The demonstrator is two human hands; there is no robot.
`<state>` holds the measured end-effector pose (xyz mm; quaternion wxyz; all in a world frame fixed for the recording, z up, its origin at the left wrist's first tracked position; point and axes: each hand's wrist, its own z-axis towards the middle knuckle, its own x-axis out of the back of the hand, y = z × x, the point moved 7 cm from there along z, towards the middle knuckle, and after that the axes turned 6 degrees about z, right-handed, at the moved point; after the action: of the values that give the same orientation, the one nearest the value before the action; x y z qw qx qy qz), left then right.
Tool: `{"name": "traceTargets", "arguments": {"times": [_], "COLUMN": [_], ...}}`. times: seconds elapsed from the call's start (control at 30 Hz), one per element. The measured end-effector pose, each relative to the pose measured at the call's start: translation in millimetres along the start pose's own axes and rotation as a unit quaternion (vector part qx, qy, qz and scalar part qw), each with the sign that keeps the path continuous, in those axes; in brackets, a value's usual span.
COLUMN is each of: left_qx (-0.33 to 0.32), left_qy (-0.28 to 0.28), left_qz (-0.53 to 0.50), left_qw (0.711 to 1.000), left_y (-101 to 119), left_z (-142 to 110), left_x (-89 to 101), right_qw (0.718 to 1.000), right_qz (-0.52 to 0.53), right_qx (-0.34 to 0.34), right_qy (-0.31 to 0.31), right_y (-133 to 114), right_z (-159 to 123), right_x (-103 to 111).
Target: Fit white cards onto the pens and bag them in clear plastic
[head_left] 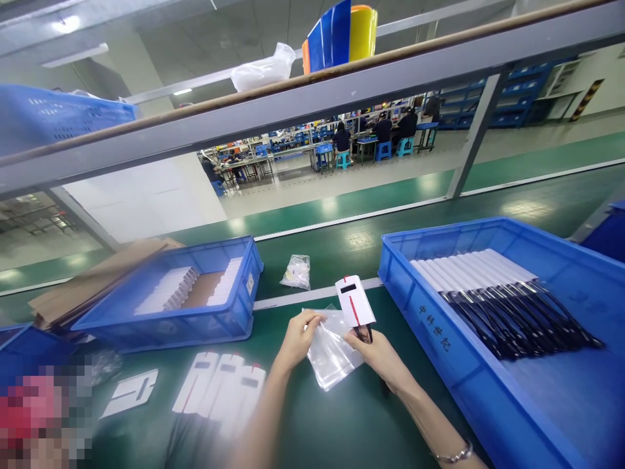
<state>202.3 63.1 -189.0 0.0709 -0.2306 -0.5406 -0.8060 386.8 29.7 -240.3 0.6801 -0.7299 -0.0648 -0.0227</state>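
Note:
My left hand point(299, 337) pinches the upper edge of a clear plastic bag point(328, 365) between thumb and fingers. In my right hand point(379, 357) is a white flat device point(353, 301) with a dark window, a red strip and a black cable, gripped at its cable end. The device stands upright beside the bag, over its right side; whether my right fingers also touch the bag I cannot tell. To the left of my left forearm lie several similar white devices point(229, 384) with dark cables, partly blurred. Farther left lies a white cut-out sheet point(131, 392).
At right, a large blue bin point(415, 312) holds rows of white devices with black cables. Another blue bin point(195, 326) at left holds white pieces, with cardboard point(92, 280) behind. A small clear bag point(297, 272) lies between them. A shelf beam point(312, 88) crosses above.

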Motion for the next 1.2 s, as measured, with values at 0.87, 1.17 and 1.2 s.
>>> {"name": "traceTargets", "arguments": {"times": [0.87, 1.17, 1.2], "left_qx": [0.169, 0.166, 0.159], "left_qy": [0.043, -0.067, -0.072], "left_qz": [-0.047, -0.020, -0.017], "left_qw": [0.984, 0.984, 0.984], "left_y": [61.2, 61.6, 60.0], "left_z": [-72.7, -86.8, -86.8], "left_x": [28.0, -3.8, -5.7], "right_qw": [0.995, 0.997, 0.997], "right_qz": [-0.007, 0.058, 0.058], "right_qx": [-0.024, -0.025, -0.023], "right_qy": [0.102, -0.040, -0.044], "right_y": [-38.3, -56.8, -56.7], "right_z": [-50.7, -85.8, -88.1], "right_x": [36.0, 5.7, 4.9]}}
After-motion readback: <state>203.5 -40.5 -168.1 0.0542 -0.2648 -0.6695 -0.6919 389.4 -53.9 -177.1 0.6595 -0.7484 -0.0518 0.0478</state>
